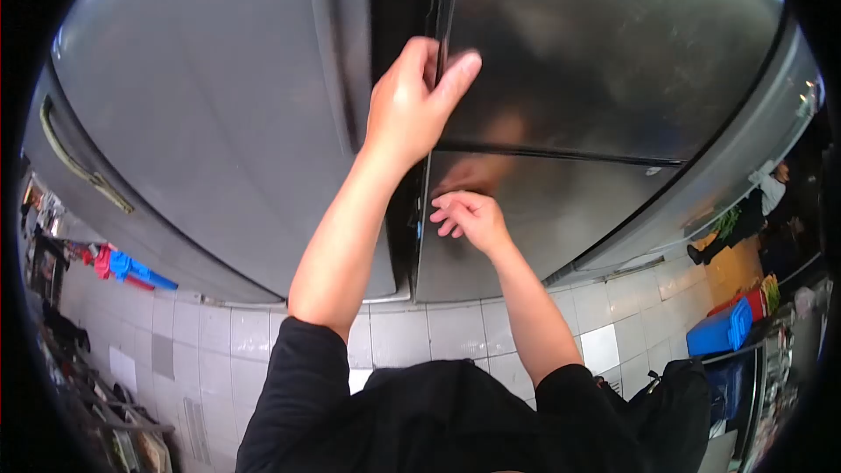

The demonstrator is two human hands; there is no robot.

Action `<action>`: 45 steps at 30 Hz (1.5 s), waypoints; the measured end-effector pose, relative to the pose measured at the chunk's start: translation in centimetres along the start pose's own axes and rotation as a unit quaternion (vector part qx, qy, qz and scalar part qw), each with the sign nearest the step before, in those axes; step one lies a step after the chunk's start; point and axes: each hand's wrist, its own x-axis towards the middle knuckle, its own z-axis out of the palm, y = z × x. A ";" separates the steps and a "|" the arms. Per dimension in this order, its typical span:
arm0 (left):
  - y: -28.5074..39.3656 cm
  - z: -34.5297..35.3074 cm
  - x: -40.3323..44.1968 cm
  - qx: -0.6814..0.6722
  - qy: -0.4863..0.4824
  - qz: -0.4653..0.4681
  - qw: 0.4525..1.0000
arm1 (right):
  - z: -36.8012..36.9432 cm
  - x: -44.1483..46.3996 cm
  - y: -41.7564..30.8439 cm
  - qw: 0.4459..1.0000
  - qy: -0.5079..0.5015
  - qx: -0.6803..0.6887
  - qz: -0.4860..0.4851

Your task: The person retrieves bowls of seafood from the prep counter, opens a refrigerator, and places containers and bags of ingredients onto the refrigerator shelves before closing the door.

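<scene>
Two stacked dark, shiny doors stand in front of me, resembling refrigerator doors. My left hand (pixel 407 101) grips the left edge of the upper refrigerator door (pixel 604 52), with the thumb over its front and the fingers behind the edge, mostly hidden. Lower and to the right, my right hand (pixel 470 217) is in front of the lower door (pixel 526 201), near its left edge. Its fingers are loosely bent and apart, and nothing shows in them. Whether the fingertips touch the door, I cannot tell. Both hands are reflected in the shiny surface.
A grey cabinet (pixel 228 123) with a long handle (pixel 74 162) stands close at left. White floor tiles (pixel 399 337) lie below. At right are a blue bin (pixel 723 328) and a person in dark trousers (pixel 745 219). Blue and red items (pixel 131 270) lie at far left.
</scene>
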 end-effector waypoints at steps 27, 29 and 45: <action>11.2 4.9 -2.0 0.027 -0.243 0.264 0.933 | -17.5 -29.5 -3.4 0.764 0.636 0.028 -0.108; 9.9 9.9 2.7 0.079 -0.179 0.278 0.940 | -17.1 -29.9 -6.3 0.740 0.635 -0.030 -0.218; 9.1 31.5 31.3 0.375 -0.070 0.160 0.911 | -31.1 -35.1 -3.9 0.677 0.611 -0.056 -0.407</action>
